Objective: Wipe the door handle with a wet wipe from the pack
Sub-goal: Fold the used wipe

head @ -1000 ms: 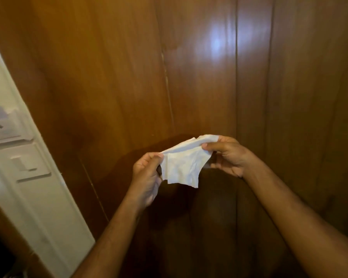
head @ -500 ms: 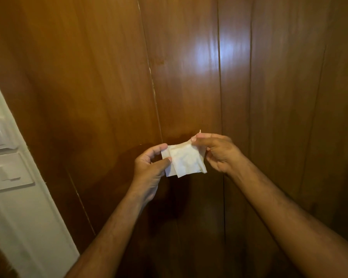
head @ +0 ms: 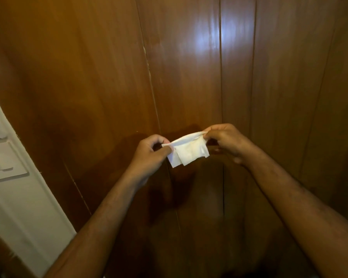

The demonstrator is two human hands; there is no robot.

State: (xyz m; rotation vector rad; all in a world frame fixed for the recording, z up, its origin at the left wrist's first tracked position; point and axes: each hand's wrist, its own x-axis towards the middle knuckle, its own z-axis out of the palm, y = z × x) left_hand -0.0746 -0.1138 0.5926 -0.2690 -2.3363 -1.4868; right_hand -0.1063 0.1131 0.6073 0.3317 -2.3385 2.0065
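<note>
Two hands are raised at the centre of the frame, and a folded white wet wipe point(head: 189, 151) is stretched between them. Its left corner is pinched by the left hand point(head: 151, 155) and its upper right edge by the right hand point(head: 226, 141). Glossy wood panelling point(head: 100, 77) is seen behind, and a white wall strip point(head: 18, 193) at lower left.

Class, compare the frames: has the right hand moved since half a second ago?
Yes. The right hand has drawn rightward, away from the pale seam in the wood panelling, stretching the wipe wider.

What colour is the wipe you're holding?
Plain white, no pattern; the wipe shows clearly in the head view, against the brown wood panelling.
</note>
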